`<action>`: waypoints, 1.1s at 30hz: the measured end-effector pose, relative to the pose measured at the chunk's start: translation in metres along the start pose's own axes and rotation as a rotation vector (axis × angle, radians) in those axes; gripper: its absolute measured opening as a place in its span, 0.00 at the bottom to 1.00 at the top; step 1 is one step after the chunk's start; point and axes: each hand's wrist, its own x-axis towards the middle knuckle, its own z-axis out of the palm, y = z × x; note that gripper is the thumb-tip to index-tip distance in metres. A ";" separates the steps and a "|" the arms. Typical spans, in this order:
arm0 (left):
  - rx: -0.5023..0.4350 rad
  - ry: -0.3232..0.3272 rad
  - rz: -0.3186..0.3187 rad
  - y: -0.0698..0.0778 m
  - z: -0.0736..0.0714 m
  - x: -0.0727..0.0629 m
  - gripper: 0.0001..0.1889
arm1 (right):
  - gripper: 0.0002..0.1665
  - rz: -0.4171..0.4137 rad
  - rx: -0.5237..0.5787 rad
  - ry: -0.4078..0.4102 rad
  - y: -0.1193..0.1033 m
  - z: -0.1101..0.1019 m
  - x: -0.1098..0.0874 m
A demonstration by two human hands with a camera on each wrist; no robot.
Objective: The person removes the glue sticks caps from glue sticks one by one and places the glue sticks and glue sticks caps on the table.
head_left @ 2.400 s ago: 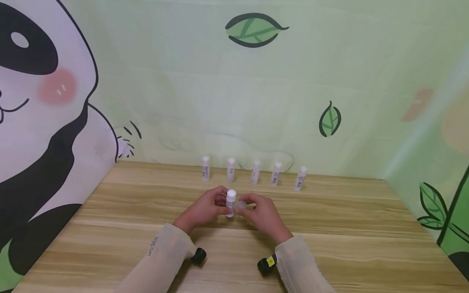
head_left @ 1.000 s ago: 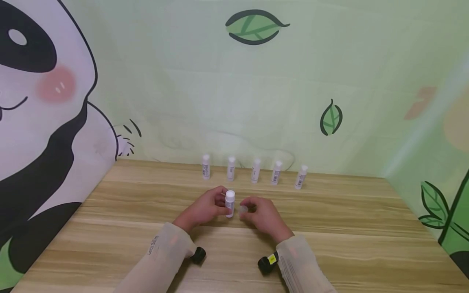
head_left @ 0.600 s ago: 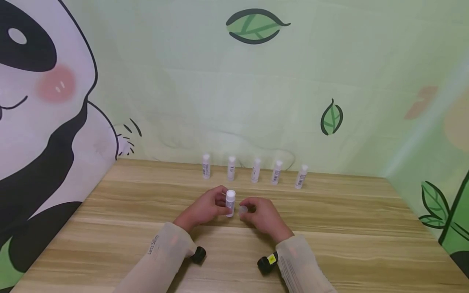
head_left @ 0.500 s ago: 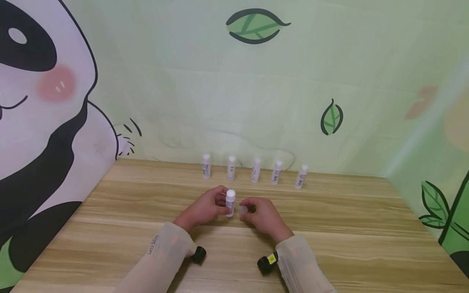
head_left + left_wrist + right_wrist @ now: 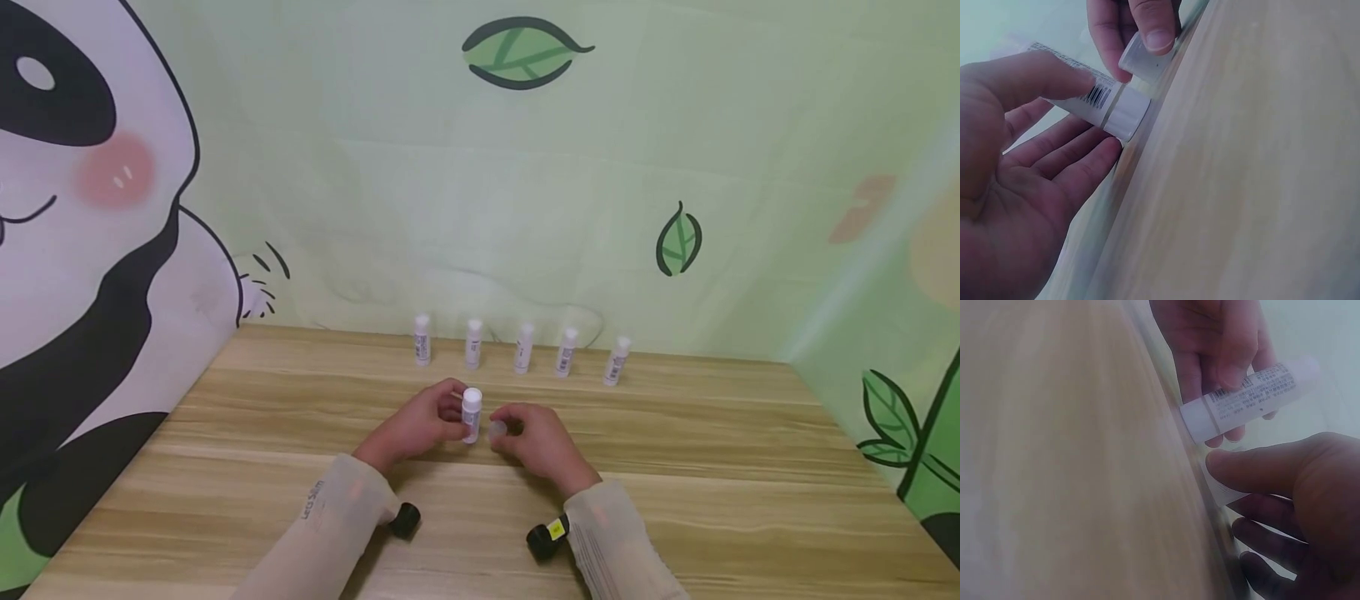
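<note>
Near the middle of the table, my left hand (image 5: 420, 427) holds a white glue stick (image 5: 472, 414) upright between thumb and fingers. Its printed label and barcode show in the left wrist view, where the glue stick (image 5: 1100, 103) has a plain white band at its lower end. Just to its right, my right hand (image 5: 536, 440) pinches a small translucent cap (image 5: 497, 430) between thumb and forefinger. The cap (image 5: 1141, 59) stands low over the table, beside the glue stick's base. In the right wrist view, the thumb covers much of the cap (image 5: 1225, 490).
A row of several similar white glue sticks (image 5: 522, 349) stands upright along the table's back edge. Behind the wood-grain table (image 5: 705, 467) hangs a green printed backdrop (image 5: 360, 167) with a panda and leaves. Black wrist cameras sit under both sleeves.
Since the oldest frame, my right hand has shifted slightly right and toward me with the cap, widening the gap to the glue stick. Over the last second both hands stay nearly still.
</note>
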 end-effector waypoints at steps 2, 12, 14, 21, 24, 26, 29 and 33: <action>-0.010 -0.009 0.005 -0.002 -0.002 0.000 0.25 | 0.16 -0.001 0.000 0.000 0.000 0.000 0.000; -0.024 -0.001 0.009 -0.004 -0.007 -0.003 0.26 | 0.16 -0.008 -0.002 0.004 0.001 0.001 0.000; -0.014 0.018 0.010 -0.005 -0.009 -0.003 0.26 | 0.16 -0.005 0.001 0.003 0.000 0.001 -0.001; -0.019 0.086 0.014 -0.010 -0.014 -0.001 0.24 | 0.17 -0.010 0.001 0.009 0.001 0.001 -0.001; -0.020 0.106 0.032 -0.012 -0.015 -0.001 0.24 | 0.17 -0.016 -0.011 0.014 0.001 0.001 -0.001; -0.008 0.126 0.041 -0.013 -0.016 -0.001 0.24 | 0.17 -0.014 -0.015 0.017 0.001 0.001 -0.001; 0.011 0.159 0.048 -0.016 -0.018 0.000 0.24 | 0.16 -0.019 -0.018 0.016 0.001 0.001 -0.001; 0.019 0.218 0.033 -0.017 -0.021 0.000 0.23 | 0.17 -0.016 -0.015 0.013 0.000 0.001 -0.001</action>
